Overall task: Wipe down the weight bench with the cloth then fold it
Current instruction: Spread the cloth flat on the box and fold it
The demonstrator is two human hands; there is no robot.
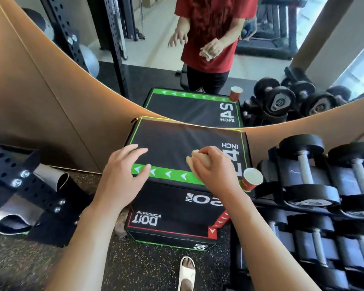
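Big mirror point(177, 59) up at twelve o'clock. Dumbbell rack point(324, 196) crowds three o'clock, a black steel frame point(19, 185) at nine. Dead centre, the black box point(177, 141) with its green strip. Left hand point(124, 173) lies flat, fingers relaxed, on the box's near-left edge. Right hand point(213, 166) grips the bunched cloth point(192, 157) on top. Red cup point(251, 180) sits just beside that wrist.

Cloth point(194, 158) mostly hidden inside right hand point(213, 169); dumbbell rack point(324, 206) cut off by right edge.
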